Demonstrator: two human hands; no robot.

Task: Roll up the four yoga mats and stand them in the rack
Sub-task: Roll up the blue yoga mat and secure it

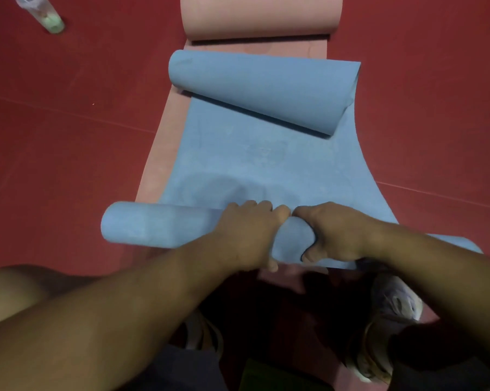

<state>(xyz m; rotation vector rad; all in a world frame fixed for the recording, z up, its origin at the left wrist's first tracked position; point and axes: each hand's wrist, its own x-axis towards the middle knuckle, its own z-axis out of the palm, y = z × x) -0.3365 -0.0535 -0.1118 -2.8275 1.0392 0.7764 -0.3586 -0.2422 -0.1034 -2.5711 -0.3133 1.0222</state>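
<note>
Now both hands gripping blue mat roll

Blue mat, flat mid-stretch, curled into rolls at near and far ends. Lying atop pink mat, far end curled too.

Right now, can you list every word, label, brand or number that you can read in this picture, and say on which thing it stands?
No text can be read.
Blue mat: faint embossed pattern, no letters to make out.
Bottle: too blurred to show any label.
Pink mat: no print visible.
</note>
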